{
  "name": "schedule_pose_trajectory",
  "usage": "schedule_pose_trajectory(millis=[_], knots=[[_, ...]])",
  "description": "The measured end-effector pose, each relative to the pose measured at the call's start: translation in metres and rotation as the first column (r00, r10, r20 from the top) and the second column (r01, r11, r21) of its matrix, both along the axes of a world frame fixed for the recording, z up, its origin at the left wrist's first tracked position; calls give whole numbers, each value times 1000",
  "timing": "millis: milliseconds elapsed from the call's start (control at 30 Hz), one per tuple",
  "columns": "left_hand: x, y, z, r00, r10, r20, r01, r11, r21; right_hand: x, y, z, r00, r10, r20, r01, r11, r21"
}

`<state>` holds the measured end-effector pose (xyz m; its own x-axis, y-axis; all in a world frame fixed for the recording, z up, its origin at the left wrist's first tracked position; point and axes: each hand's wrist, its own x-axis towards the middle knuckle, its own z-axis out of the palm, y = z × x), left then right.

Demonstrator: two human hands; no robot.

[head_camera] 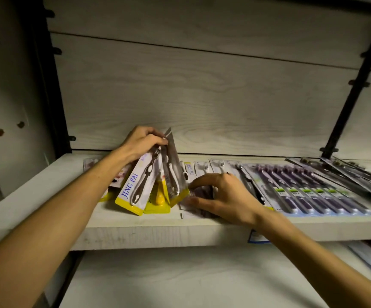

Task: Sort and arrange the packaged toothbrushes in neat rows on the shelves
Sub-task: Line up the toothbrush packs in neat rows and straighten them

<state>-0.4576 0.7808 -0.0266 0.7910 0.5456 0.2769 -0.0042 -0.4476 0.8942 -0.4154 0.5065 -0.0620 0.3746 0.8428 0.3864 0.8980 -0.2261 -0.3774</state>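
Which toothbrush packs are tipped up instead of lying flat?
The yellow-edged JING PAI packs at the shelf's left end. The left hand grips their tops so they stand fanned; the purple multipack and the other packs lie flat.

— What is lying on the shelf (35, 185), left to right?
— Fanned toothbrush cards (151, 181) are standing tilted at the left, the left hand (142, 141) gripping their tops. Just right, a flat pack (199, 196) is lying under the right hand (226, 196). Further right, a multi-brush pack (309, 192) is lying flat; overlapping packs (353, 174) are sitting at the far right.
— Below?
— A lower shelf (180, 281) is running underneath.
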Motion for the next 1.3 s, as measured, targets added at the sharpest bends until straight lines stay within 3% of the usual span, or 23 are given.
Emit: schedule_pose_trajectory(millis=[100,233,333,500,767,833,1000,1167,1300], knots=[[0,-4,3,1000,-14,15,14,1000,-11,8,-8,5,952,41,-303,-12,995,97],[1,-15,3,999,-30,29,29,999,35,25,-22,27,920,90,-382,22,960,280],[2,-27,0,997,-61,42,58,996,63,48,-39,40,932,50,-359,33,974,223],[5,-37,-6,988,-157,-6,156,977,148,91,-57,29,953,-82,-290,56,994,-94],[9,-36,-8,978,-208,-1,202,948,248,123,-49,44,988,-79,-134,52,979,-195],[12,-37,-2,977,-212,2,204,942,268,130,-39,52,985,-113,-131,86,977,-196],[26,-43,18,963,-198,-182,258,872,415,129,2,50,986,-140,-96,125,982,-144],[37,-47,-1,971,-30,-235,158,822,547,129,24,24,980,-63,-186,64,998,-3],[35,-40,-15,960,75,-271,142,702,698,136,26,18,960,-61,-272,74,996,39]])
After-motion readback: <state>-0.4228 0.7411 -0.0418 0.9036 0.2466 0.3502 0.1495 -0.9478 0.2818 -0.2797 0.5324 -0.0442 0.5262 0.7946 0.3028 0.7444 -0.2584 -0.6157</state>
